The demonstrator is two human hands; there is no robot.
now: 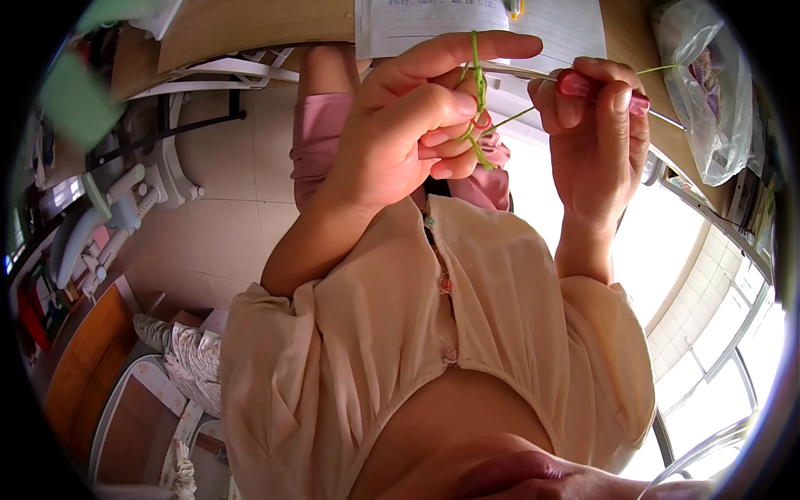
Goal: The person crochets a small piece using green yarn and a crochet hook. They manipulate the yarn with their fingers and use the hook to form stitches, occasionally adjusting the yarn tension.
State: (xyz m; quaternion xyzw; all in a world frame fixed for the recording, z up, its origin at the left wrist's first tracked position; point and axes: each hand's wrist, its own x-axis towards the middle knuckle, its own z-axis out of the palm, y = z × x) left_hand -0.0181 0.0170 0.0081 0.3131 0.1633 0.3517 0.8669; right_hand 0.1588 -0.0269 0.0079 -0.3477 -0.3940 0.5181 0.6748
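Note:
My left hand [412, 119] pinches a small strip of green crochet work [480, 100] between thumb and fingers, its index finger stretched out with green yarn looped over it. A small red ring [481, 121] sits on the work beside the fingertips. In my right hand [594, 119] is a crochet hook [575, 83] with a red handle; its metal shaft points left to the green work, where the tip is hidden. From the work a strand of green yarn runs right, behind my right hand, towards a clear plastic bag [719, 100].
An open notebook [437, 28] with handwriting lies on the wooden desk [262, 22], a pen [516, 9] on its page. The plastic bag hangs at the desk's right edge. My lap is below the hands. At the left stand a grey-white frame [112, 212] and a wooden board [87, 362].

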